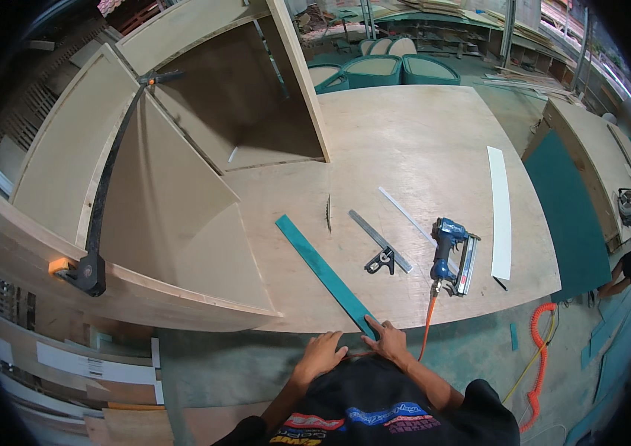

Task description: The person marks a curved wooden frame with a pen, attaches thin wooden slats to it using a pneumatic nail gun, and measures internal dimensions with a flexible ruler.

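Observation:
A long teal strip point(323, 267) lies slantwise on the wooden tabletop point(419, 134), its near end reaching the front edge. My right hand point(388, 340) grips that near end, fingers and thumb closed about it. To its left, my left hand point(320, 355) is close to my body by the table's edge, empty, with its fingers loosely apart. Beyond the right hand lie a combination square point(382, 244) and a thin white strip point(407, 215). A blue air nail gun point(449, 249) rests beside them, with an orange hose point(427, 327) running from its handle over the edge.
A curved wooden cabinet frame point(204, 223) stands at left, with a bar clamp point(111, 163) across it. A white curved strip point(500, 215) lies on the tabletop's right. Teal rounded pieces point(371, 68) stand behind. A coiled orange hose point(538, 364) hangs at right near a person's arm point(616, 281).

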